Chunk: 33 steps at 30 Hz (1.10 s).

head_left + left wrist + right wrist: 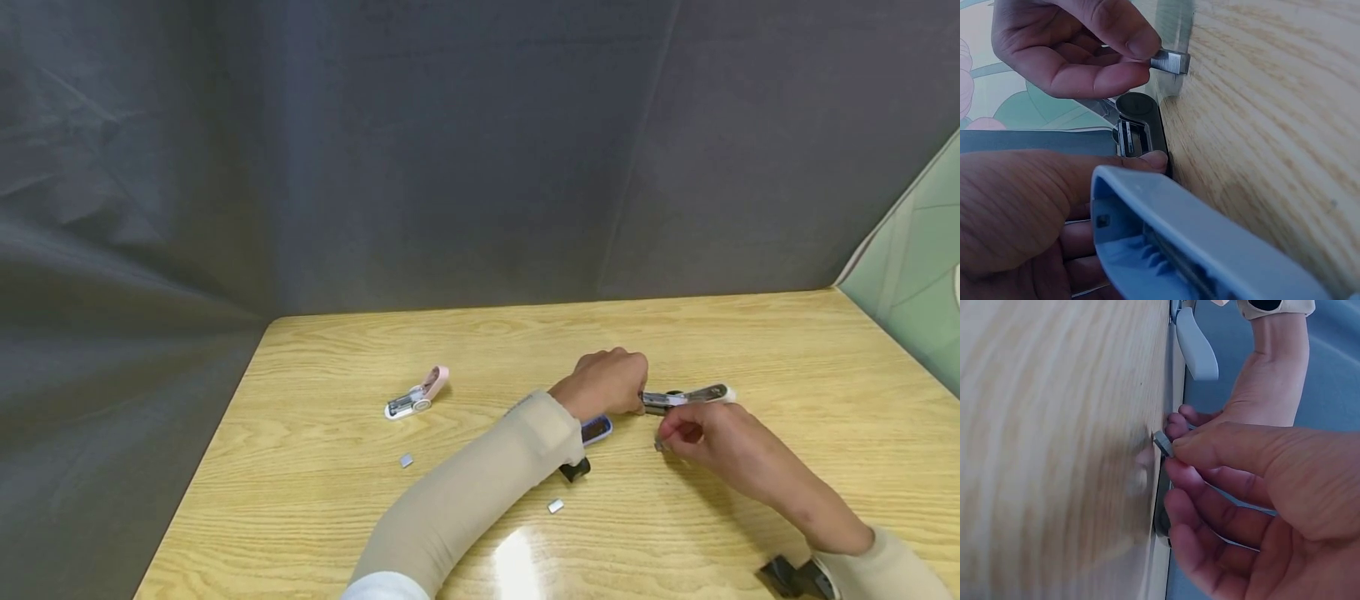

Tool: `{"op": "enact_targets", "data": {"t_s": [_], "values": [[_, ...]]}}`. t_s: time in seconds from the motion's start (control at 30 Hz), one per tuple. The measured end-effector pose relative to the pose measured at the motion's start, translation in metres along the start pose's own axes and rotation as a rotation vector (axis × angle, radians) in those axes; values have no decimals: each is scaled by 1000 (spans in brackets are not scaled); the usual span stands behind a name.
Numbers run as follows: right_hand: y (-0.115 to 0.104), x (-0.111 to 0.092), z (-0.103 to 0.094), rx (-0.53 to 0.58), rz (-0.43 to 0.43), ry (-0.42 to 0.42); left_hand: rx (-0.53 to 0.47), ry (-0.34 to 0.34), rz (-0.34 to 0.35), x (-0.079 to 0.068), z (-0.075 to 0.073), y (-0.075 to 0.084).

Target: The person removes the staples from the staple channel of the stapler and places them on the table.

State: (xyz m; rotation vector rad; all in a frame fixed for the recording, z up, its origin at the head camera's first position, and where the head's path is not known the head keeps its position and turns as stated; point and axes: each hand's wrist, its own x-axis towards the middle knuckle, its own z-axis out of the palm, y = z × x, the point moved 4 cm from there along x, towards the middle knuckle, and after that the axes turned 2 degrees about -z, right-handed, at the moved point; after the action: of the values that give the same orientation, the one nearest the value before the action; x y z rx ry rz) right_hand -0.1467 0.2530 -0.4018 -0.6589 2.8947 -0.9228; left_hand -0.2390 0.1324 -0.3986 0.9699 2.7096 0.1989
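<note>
My left hand point(609, 382) holds the front end of a stapler point(708, 393) whose top is swung back from its dark base. In the left wrist view, that thumb lies on the black base point(1141, 109). Just this side of it, my right hand point(720, 433) pinches a short block of staples point(1172, 62) between thumb and forefinger, close above the table. The right wrist view shows the same block point(1163, 444) at the fingertips. A blue stapler point(597, 429), raised open, stands beside the left wrist, which partly hides it in the head view.
A pink and white stapler point(408, 402) stands opened at the left of the wooden table point(322, 467). Two more small staple blocks lie on the wood, one at the left point(407, 460), the other nearer the front point(555, 506). A grey curtain point(465, 167) hangs behind.
</note>
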Motion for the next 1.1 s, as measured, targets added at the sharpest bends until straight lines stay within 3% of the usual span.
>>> {"op": "enact_targets", "data": {"t_s": [0.57,0.97,1.1], "values": [[2,-4,-3,-60,-6,2,-24,-13,3,-3,0,-2],[-14,-7,0,-46,-10,33,-42,16,34,-8,4,-7],[-19,-8,1,-57,-46,58,-55,18,45,-12,3,-8]]}}
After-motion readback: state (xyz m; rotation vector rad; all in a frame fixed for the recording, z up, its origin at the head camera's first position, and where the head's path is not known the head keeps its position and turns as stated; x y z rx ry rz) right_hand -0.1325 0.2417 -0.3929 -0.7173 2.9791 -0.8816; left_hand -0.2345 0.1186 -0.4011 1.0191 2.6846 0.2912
